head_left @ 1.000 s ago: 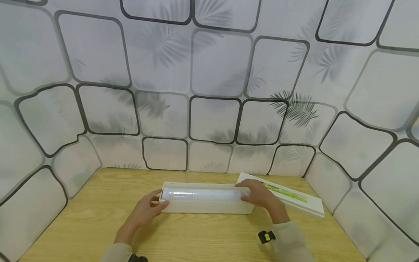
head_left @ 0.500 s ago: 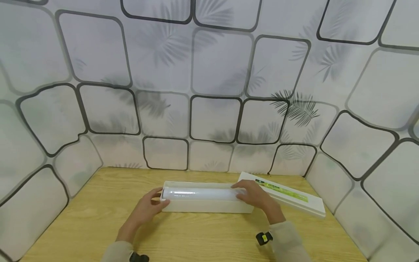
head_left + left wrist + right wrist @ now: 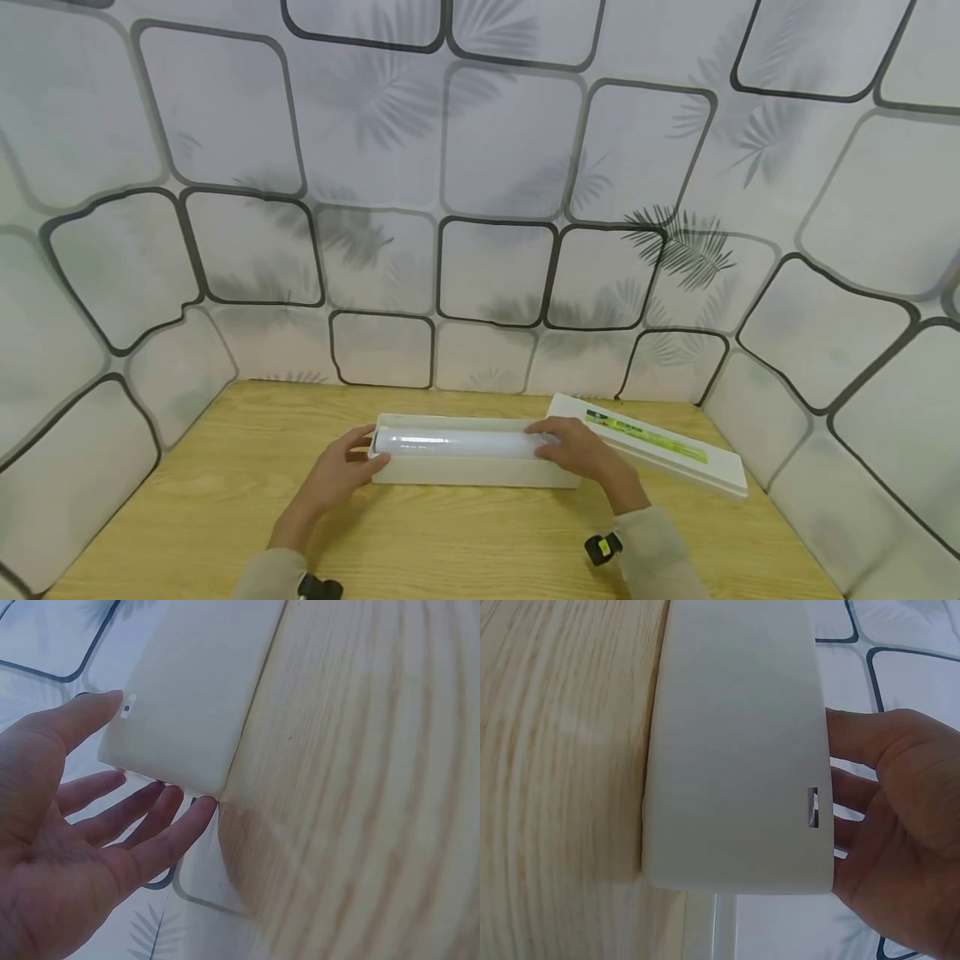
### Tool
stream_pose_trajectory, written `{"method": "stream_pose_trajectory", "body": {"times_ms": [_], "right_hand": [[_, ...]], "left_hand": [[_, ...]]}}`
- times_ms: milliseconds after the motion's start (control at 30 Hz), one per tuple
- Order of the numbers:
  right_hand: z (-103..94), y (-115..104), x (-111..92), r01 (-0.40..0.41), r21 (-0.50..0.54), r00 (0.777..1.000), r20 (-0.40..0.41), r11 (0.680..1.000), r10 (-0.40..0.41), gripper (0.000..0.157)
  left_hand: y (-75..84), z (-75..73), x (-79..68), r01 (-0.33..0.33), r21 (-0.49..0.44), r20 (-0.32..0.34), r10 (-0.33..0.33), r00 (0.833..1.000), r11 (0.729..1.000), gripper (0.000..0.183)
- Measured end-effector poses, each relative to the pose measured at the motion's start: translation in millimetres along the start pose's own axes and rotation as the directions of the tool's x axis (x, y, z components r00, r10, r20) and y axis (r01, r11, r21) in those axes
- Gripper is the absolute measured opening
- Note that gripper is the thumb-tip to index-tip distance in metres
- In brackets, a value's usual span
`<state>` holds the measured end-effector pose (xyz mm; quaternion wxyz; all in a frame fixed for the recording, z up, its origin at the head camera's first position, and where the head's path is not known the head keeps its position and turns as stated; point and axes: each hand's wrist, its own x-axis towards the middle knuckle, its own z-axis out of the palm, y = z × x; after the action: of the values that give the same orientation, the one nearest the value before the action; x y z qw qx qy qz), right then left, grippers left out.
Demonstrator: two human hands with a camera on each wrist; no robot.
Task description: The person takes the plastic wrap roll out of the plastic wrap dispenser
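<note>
Inside the long white box (image 3: 472,472) lies a shiny, pale roll (image 3: 457,443). At the box's left end, the person's left grip (image 3: 341,468) is spread, thumb on the near wall and fingertips against the end. At its right end, the right grip (image 3: 581,448) reaches in over the roll; whether it pinches cannot be told. Right of the box, a labelled white lid (image 3: 678,464) rests slantwise on the desk (image 3: 420,537).

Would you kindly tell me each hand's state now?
Left hand: open, touching the long white rectangular box.
Right hand: at the shiny white cylindrical roll; whether gripping cannot be told.
</note>
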<state>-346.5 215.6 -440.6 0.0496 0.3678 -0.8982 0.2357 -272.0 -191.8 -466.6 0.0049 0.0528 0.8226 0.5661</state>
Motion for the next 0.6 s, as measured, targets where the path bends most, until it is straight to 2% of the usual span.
{"method": "stream_pose_trajectory", "body": {"times_ms": [133,433,600], "right_hand": [[2.1,1.6,0.0,-0.006,0.034,1.000,0.020,0.999,0.006,0.033],[5.0,3.5,0.9,0.058,0.042,0.998,0.002,0.997,-0.058,0.035],[3.5,3.0,1.9,0.028,0.056,0.999,0.027,0.998,-0.029,0.037]], "left_hand": [[-1.8,0.1,1.3,-0.002,-0.018,0.004,0.002,1.000,1.000,0.066],[-6.5,0.7,3.7,-0.007,-0.023,0.005,0.007,1.000,1.000,0.066],[-5.9,0.3,4.0,-0.009,-0.014,0.003,0.009,1.000,1.000,0.066]]}}
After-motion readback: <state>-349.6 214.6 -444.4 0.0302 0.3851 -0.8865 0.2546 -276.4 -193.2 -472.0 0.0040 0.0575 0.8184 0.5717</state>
